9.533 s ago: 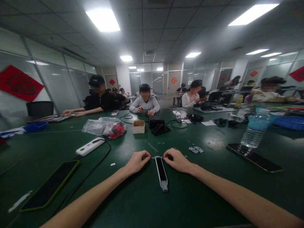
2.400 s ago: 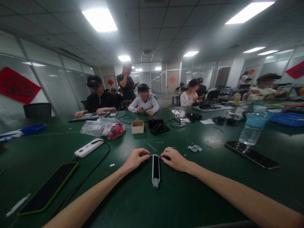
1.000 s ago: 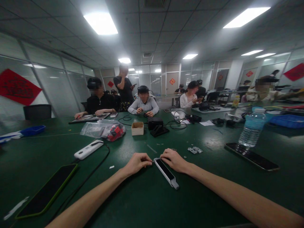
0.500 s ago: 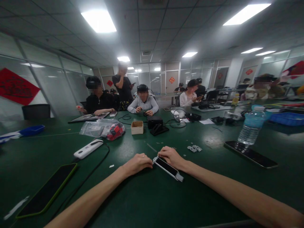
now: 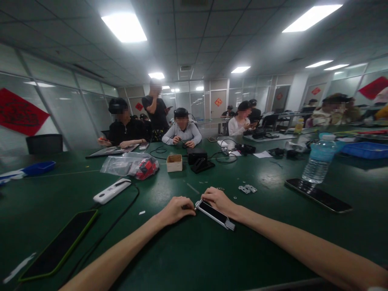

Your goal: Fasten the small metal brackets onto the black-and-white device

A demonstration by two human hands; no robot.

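Note:
A slim bar with a white frame and a black face lies slanted on the green table, its grey tip toward me on the right. My right hand is closed at the bar's far end, the fingertips pressed against its edge. Just left of that same end is my left hand, thumb and fingers pinched together. A small shiny bit shows at its fingertips, too little to name. Small grey metal plates lie beyond my right hand, with a tiny ring near them.
To the left are a white power strip with a black cable and a green-edged phone. A water bottle and a dark phone stand and lie at right. Ahead are a small box and a plastic bag. People sit opposite.
The bar has swung from pointing straight at me to slanting right, and hardly moved in the last half second. My left fingers have shifted slightly. A standing person has appeared at the back.

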